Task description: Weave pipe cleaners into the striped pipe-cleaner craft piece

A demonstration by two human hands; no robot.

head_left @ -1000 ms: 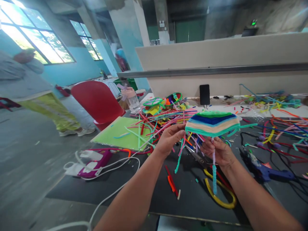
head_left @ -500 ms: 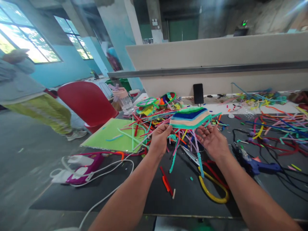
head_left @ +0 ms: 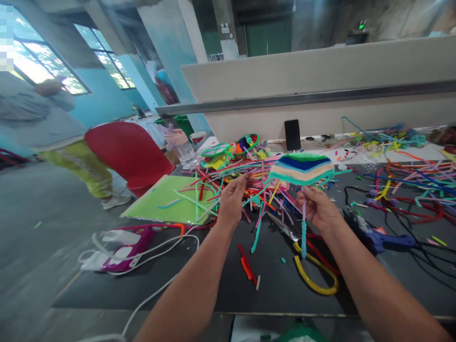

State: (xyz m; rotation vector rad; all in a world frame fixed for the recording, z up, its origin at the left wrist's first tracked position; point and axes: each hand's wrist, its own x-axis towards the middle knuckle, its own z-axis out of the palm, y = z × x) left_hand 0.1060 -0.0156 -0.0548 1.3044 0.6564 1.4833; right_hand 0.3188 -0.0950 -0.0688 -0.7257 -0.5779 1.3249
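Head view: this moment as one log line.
right hand: holding striped piece by a strand | left hand: near pipe cleaners, grip unclear | scissors: on table

Nothing legible; green sign (head_left: pixel 362 24) too small

1. The person's left hand (head_left: pixel 231 202) is bare, its wrist uncovered.
2. The right hand (head_left: pixel 318 206) is likewise bare.
3. The left forearm (head_left: pixel 190 280) is bare, tapering toward the hand.
4. The right forearm (head_left: pixel 372 273) is uncovered too, with a similar smooth, tapering shape.
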